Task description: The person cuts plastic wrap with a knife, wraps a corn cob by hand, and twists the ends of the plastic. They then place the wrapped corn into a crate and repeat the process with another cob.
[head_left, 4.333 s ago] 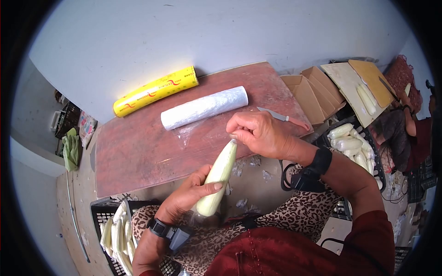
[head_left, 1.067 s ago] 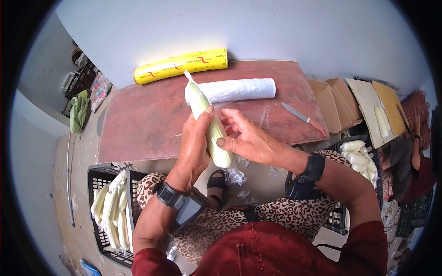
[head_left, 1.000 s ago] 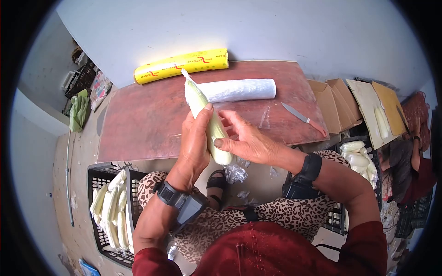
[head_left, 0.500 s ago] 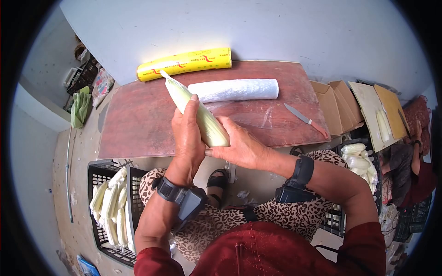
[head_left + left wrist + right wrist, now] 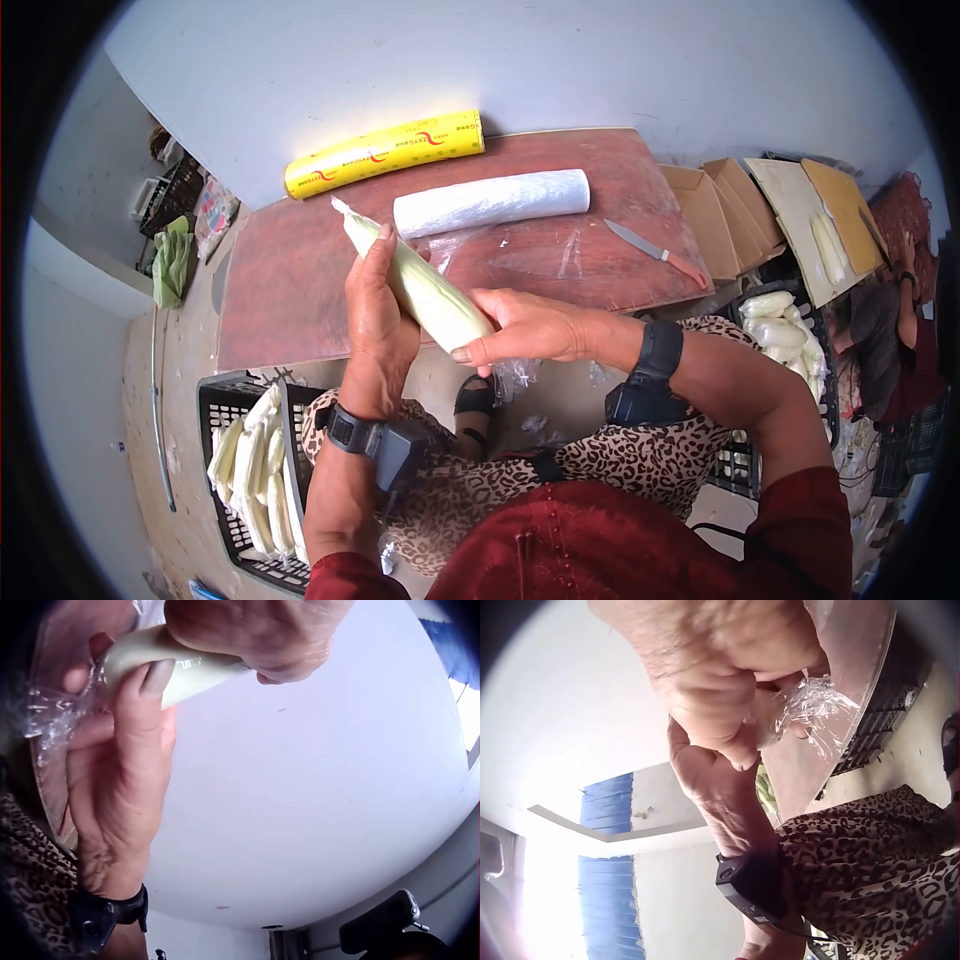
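Observation:
My left hand (image 5: 378, 300) grips an ear of corn (image 5: 432, 290) in pale green husk, with clear film around it. Its narrow, twisted tip points up and left over the table, and the left thumb lies along its upper side. At the thick end, my right hand (image 5: 540, 325) holds the corn between thumb and fingers. Loose film (image 5: 817, 705) bunches beside that end in the right wrist view. The left wrist view has the right thumb on the corn (image 5: 199, 675), while the left hand (image 5: 255, 634) covers the part towards the tip.
On the red table (image 5: 300, 290) lie a white film roll (image 5: 490, 203), a yellow printed roll (image 5: 385, 152) and a knife (image 5: 655, 252). Black crates of wrapped corn stand left (image 5: 215, 390) and right (image 5: 830, 400). Beyond a cardboard box (image 5: 720, 215), another person (image 5: 880, 340) sits at the right.
My right hand has gone from pinching the corn's tip to holding its thick end. The corn, earlier leaning right, now leans left, lower over the table's front.

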